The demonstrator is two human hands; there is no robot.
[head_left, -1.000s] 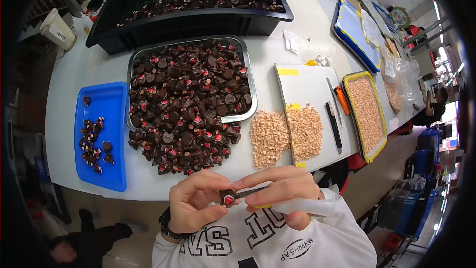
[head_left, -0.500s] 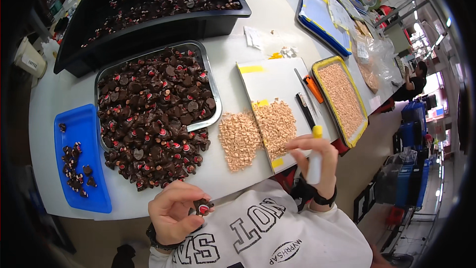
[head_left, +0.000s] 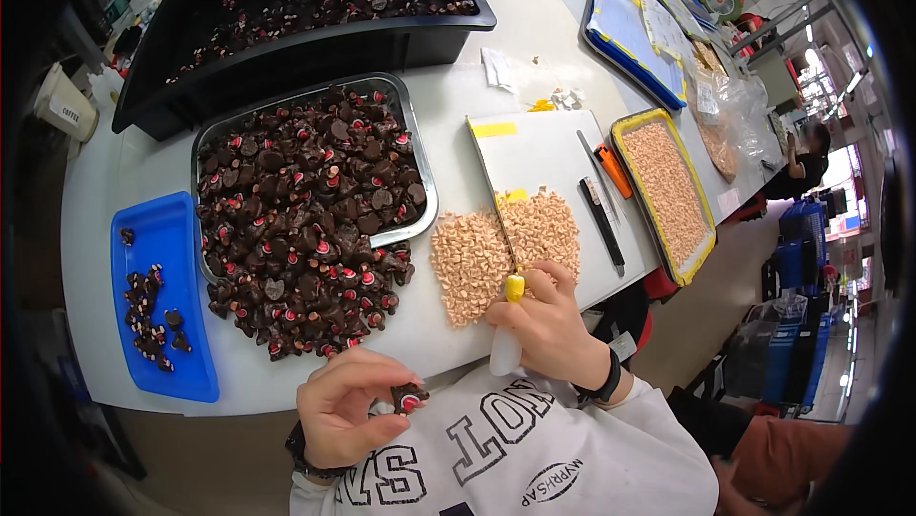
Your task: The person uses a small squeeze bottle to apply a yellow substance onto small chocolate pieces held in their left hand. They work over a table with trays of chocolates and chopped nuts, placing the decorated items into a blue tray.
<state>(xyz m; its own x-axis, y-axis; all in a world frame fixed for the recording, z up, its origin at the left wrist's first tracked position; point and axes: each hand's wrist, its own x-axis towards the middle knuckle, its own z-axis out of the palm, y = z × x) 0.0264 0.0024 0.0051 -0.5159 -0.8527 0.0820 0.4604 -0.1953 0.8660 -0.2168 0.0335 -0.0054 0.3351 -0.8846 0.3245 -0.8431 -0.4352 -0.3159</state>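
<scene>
My left hand [head_left: 348, 411] is closed in a pinch on a small dark brown figure piece [head_left: 409, 399] with a red and white spot, held just off the table's front edge. My right hand [head_left: 553, 325] is wrapped round a small white bottle [head_left: 506, 352] with a yellow cap [head_left: 515, 288]. Its fingers are at the near edge of a pile of tiny beige pieces [head_left: 469, 263]; whether they touch it or pinch one piece I cannot tell. The pile spreads over the edge of a white board [head_left: 544, 154]. Left of it, similar brown pieces [head_left: 315, 230] heap over a metal tray [head_left: 426, 173].
A blue tray [head_left: 196, 378] with several brown pieces lies at the left. Behind stands a black bin [head_left: 420, 44]. A black-handled knife [head_left: 603, 225] and an orange cutter [head_left: 613, 171] rest on the board, beside a yellow-rimmed tray [head_left: 706, 249] of beige pieces. Another person [head_left: 806, 440] is close at right.
My right hand has moved left and down with the bottle, to the near edge of the beige pile. The left hand keeps its brown piece. Another person has come into view at lower right.
</scene>
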